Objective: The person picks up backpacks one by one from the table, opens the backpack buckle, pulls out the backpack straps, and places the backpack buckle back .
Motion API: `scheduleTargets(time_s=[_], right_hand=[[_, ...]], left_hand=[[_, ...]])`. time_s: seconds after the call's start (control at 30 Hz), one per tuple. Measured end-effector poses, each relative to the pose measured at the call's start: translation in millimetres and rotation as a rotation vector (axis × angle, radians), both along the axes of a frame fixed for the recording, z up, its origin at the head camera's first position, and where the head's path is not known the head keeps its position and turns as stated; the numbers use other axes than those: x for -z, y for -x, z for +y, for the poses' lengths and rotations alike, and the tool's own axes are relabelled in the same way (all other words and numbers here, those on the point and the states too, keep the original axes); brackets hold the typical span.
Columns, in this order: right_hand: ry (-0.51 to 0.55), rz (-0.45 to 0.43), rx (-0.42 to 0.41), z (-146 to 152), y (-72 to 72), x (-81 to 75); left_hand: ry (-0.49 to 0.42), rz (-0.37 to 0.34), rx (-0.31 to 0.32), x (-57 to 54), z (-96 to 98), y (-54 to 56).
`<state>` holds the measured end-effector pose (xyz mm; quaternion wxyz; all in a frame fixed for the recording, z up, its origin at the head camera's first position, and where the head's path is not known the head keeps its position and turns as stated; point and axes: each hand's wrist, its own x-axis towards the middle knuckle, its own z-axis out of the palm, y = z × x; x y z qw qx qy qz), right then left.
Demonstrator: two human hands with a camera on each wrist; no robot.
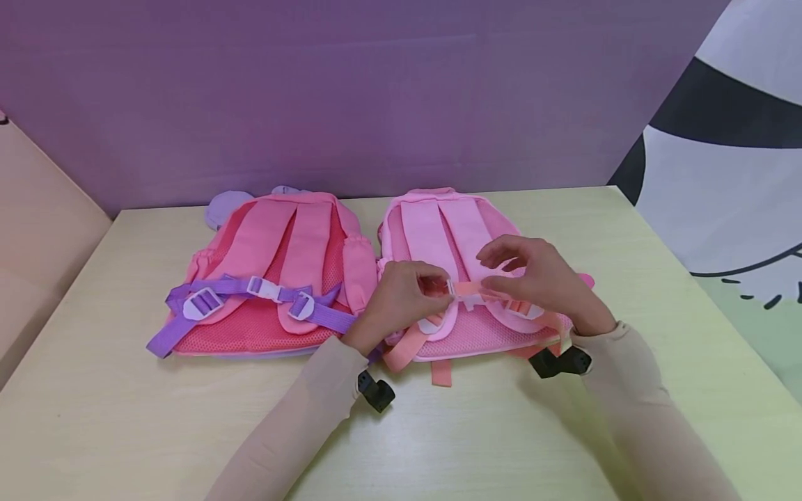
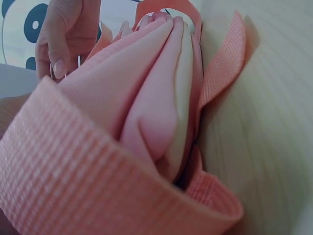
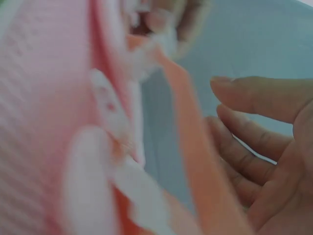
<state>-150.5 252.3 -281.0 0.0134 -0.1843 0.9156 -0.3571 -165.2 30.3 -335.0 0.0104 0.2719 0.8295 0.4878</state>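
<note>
Nearest, two beige sleeves [image 1: 288, 424] reached in over the pale wooden counter [image 1: 438, 445], with a small black camera [image 1: 376, 392] at each wrist. Just beyond, a loose orange strap end [image 1: 441, 373] lay on the counter, sticking out from under the pale pink backpack [image 1: 476, 337]. Above that bag's lower half, the left hand [image 1: 401, 289] pinched a white buckle [image 1: 450, 287] between thumb and fingers, at the end of an orange strap [image 1: 466, 287]. The right hand [image 1: 532, 275] held nothing; its thumb and fingers were loosely bent and parted, just beside the strap, with a gap showing in the right wrist view. The pale pink backpack rested on the counter, shoulder straps upward. Beside it, to the left, lay a coral backpack [image 1: 238, 337], its purple strap [image 1: 332, 318] joined across by a white clip [image 1: 264, 289]. Behind both rose a purple wall [image 1: 376, 104].
</note>
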Motion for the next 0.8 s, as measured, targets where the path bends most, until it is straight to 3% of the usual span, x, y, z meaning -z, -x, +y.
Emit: scheduleTargets(time_s=[0.23,0.43,0.8], right_hand=[[-0.035,-0.057,-0.049,-15,-0.6,16.6],[-0.066,-0.018,-0.076,-24,0.7,26.1],[-0.076,0.002,-0.047,-28,0.2,27.1]], left_hand=[[-0.015,-0.012,0.000,-0.2,0.9,-0.5],[-0.032,-0.009,0.005,-0.4,1.6,-0.4],[-0.014,-0.002,0.029,0.0,0.8,0.1]])
